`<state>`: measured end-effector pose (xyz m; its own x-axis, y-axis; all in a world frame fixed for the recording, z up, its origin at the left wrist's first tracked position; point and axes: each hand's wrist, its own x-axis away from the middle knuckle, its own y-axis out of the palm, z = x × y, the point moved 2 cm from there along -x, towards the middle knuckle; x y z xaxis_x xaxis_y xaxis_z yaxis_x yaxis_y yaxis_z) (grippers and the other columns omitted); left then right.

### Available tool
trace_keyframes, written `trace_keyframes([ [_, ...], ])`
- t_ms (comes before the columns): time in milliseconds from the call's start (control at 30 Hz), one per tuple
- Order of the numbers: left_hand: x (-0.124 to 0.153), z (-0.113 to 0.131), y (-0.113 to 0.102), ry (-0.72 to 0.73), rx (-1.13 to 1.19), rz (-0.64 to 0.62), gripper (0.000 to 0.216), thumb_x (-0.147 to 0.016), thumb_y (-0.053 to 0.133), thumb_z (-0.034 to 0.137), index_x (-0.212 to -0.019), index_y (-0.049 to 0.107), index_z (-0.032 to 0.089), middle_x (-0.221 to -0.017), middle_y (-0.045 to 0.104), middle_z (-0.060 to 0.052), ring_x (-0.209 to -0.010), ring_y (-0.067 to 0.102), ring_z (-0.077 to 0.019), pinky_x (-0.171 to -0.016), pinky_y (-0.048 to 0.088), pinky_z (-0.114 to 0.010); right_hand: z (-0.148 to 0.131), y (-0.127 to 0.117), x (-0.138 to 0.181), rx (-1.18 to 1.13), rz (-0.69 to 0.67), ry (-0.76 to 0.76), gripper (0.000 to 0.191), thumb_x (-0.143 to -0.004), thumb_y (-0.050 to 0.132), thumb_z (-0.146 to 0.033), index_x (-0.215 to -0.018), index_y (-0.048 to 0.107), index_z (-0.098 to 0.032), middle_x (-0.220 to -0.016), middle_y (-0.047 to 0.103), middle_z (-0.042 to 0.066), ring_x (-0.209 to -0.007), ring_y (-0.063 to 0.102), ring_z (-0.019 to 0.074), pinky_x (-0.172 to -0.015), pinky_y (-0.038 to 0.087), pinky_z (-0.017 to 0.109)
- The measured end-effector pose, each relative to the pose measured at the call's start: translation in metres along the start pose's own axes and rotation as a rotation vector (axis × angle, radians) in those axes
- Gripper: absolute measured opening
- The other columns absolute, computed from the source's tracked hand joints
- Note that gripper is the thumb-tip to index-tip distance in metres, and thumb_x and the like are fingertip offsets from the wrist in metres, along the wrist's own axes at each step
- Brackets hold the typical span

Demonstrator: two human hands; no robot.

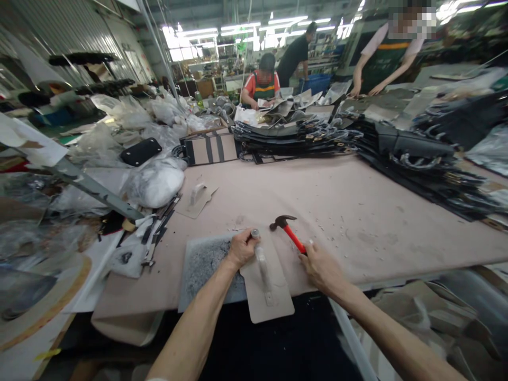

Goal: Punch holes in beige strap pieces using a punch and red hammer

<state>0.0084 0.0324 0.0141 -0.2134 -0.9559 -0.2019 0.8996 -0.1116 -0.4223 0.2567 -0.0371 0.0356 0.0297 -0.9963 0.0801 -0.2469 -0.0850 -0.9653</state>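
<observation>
My left hand (241, 250) is closed round a metal punch (255, 233), its round end facing up. Under it lies a beige panel (280, 296) with a pale strap handle (262, 270) fixed along its middle. The panel overlaps a worn, speckled grey mat (189, 280) and juts past the table's near edge. To the right, my right hand (320, 267) grips a claw hammer (293, 238) by its red handle, the dark head held to the right of the punch. The punch's lower tip is hidden by my hand.
A second beige panel with a handle (197, 201) lies farther back on the table (381, 211). Dark bag pieces (293, 140) are stacked along the far side and at right (420, 159). Plastic bags (154, 182) crowd the left. Several people work beyond.
</observation>
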Motion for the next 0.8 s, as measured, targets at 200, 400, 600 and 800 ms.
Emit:
trace_keyframes([
  [200, -0.005, -0.006, 0.005, -0.105, 0.22, 0.118, 0.009, -0.073, 0.07, 0.025, -0.077, 0.068, 0.018, -0.071, 0.068, 0.0, -0.068, 0.062, -0.0146, -0.066, 0.049, -0.024, -0.085, 0.008, 0.009, -0.114, 0.078, -0.644, 0.043, -0.09, 0.046, -0.01, -0.132, 0.049, -0.019, -0.133, 0.05, 0.013, -0.105, 0.054, 0.0214, -0.09, 0.043, 0.034],
  [400, -0.032, 0.005, -0.032, -0.29, 0.611, 0.545, 0.038, -0.072, 0.072, 0.049, -0.084, 0.06, 0.015, -0.074, 0.068, -0.003, -0.067, 0.067, -0.0141, -0.069, 0.055, -0.028, -0.116, 0.012, -0.002, 0.048, -0.037, -0.719, 0.016, -0.092, 0.044, -0.011, -0.098, 0.058, -0.017, -0.104, 0.06, 0.009, -0.086, 0.053, 0.0201, -0.077, 0.04, 0.032],
  [600, 0.014, 0.003, -0.088, -0.15, 0.282, 0.464, 0.024, -0.072, 0.077, 0.036, -0.079, 0.066, 0.015, -0.072, 0.07, -0.001, -0.069, 0.066, -0.0147, -0.068, 0.053, -0.025, -0.115, -0.015, -0.023, 0.051, 0.07, -0.515, 0.021, -0.087, 0.045, -0.007, -0.102, 0.058, -0.015, -0.109, 0.062, 0.01, -0.088, 0.056, 0.0199, -0.075, 0.038, 0.031],
  [800, 0.082, -0.019, -0.095, -0.243, 0.085, 0.57, 0.015, -0.08, 0.072, 0.031, -0.082, 0.068, 0.017, -0.075, 0.069, -0.002, -0.072, 0.064, -0.0153, -0.069, 0.052, -0.025, -0.133, -0.027, -0.035, -0.052, 0.2, -0.398, 0.029, -0.088, 0.042, -0.011, -0.111, 0.06, -0.015, -0.107, 0.065, 0.011, -0.085, 0.059, 0.0207, -0.072, 0.04, 0.03],
])
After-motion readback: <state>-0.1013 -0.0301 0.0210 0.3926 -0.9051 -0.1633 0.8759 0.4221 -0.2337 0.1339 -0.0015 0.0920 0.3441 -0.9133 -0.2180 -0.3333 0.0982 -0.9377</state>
